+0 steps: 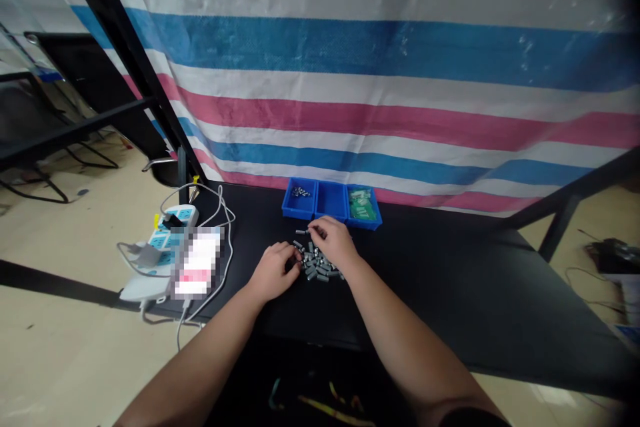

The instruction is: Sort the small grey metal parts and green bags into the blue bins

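A pile of several small grey metal cylinders (316,264) lies on the black table (450,293). My left hand (273,271) rests at the pile's left edge with its fingers curled against the pieces. My right hand (333,240) sits over the pile's far side, fingers pinched together on one small cylinder. Behind the pile stand three blue bins in a row: the left bin (299,198) holds a few metal parts, the middle bin (331,201) looks bare, and the right bin (363,205) holds green items.
A white and blue power strip (165,233) with white cables and a blurred-out object (195,262) lie at the table's left end. A striped tarp (380,80) hangs right behind the table. Black frame bars (125,47) rise at the left.
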The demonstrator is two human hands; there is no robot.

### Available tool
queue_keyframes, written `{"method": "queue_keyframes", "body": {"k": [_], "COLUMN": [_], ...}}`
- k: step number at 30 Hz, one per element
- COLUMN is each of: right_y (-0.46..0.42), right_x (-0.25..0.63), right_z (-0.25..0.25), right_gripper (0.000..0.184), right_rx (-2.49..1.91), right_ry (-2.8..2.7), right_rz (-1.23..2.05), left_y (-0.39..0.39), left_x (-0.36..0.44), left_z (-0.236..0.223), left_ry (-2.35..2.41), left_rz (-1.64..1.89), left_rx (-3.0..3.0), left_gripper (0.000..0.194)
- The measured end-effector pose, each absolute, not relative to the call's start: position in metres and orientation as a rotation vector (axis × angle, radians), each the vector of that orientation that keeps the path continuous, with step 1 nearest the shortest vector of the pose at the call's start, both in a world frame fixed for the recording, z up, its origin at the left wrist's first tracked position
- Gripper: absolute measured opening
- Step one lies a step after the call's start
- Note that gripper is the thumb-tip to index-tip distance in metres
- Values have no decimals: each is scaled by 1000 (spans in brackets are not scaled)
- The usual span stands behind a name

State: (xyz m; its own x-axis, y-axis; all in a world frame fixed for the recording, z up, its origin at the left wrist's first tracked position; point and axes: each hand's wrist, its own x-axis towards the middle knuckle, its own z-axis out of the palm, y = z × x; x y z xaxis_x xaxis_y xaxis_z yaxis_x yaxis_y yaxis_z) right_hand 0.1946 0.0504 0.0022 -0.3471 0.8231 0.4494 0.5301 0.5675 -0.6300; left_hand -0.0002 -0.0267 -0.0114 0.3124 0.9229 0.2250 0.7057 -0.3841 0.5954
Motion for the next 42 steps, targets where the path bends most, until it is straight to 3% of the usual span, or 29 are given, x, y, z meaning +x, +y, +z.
{"method": "queue_keyframes", "body": {"k": [10, 15, 22, 32, 42], "right_y": [59, 60, 54, 46, 41], "right_x": [212, 193, 216, 231, 219], "right_z": [-10, -3, 3, 10, 10], "right_gripper": [4, 45, 13, 20, 12], "right_rx": [-1052, -886, -1096, -1237, -1083], "right_ry": [-1982, -1618, -1920, -2385, -2467], "right_rz": [855, 946, 588, 401, 548], "left_y": [-26, -26, -26, -26, -25], "left_x": [0, -1, -1, -1, -2], "left_z": [-13, -14, -11, -11, -12], "left_ry": [1442, 1447, 1438, 1432, 1398], "left_rz": [779, 782, 776, 801, 886], "left_rx": [2194, 2201, 2203, 2190, 2128], "left_gripper": [7, 8, 7, 8, 10]}}
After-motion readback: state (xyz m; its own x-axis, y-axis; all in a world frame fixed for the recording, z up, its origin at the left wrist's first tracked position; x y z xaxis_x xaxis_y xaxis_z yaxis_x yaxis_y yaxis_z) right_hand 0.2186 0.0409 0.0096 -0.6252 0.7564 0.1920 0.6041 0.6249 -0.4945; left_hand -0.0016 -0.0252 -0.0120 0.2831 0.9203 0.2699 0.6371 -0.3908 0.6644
